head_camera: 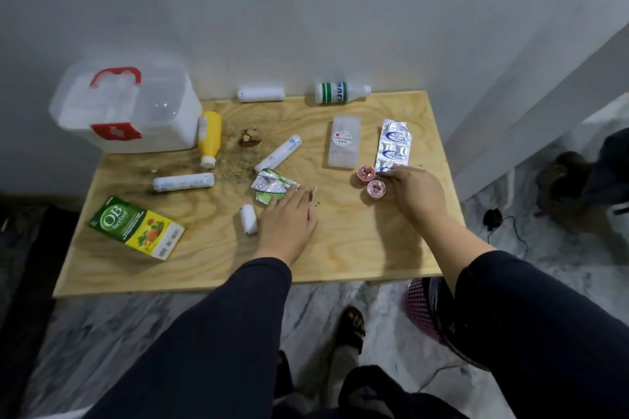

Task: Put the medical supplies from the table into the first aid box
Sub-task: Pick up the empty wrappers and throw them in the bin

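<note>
The white first aid box with a red handle stands shut at the table's back left. My left hand lies flat, its fingertips on a crumpled green and silver blister pack; a small white roll lies beside it. My right hand pinches the near end of a silver blister strip that lies on the table, next to two pink cups. Spread about are a yellow bottle, three more white rolls, a green-striped bottle, a clear case and a green OB herbal carton.
The wooden table stands against a grey wall. A brown stain with crumbs marks its middle. A pink basket sits under the right front corner. A dark bag and a cable lie on the marble floor at right.
</note>
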### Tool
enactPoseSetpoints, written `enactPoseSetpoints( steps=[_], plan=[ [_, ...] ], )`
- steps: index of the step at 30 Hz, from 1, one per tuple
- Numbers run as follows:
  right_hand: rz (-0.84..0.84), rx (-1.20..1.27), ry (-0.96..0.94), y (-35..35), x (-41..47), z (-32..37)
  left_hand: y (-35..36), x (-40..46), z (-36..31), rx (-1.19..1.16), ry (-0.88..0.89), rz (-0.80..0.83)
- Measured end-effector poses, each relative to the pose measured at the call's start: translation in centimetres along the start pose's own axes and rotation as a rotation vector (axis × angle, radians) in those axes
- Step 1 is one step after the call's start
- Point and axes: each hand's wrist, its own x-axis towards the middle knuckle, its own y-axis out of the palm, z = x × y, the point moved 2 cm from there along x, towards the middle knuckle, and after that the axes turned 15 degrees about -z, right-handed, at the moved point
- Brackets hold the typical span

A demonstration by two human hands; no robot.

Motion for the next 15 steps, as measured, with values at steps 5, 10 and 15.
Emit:
enactPoseSetpoints(
  steps=[5,10,15],
  plan=[
    [-0.154,0.003,0.037,-2.2,0.3,1.2,-3.0,0.9,0.0,-0.009,0.066,-0.243],
    [-0.37,0.04,0.034,-5.8,0.0,3.4,-8.5,1.9,0.9,0.065,-0.075,-0.247],
    [-0.531,0.064,0.115,-9.5,-1.4,5.4,-13.5,2.6,0.3,-0.009,0.023,-0.416]
  ],
)
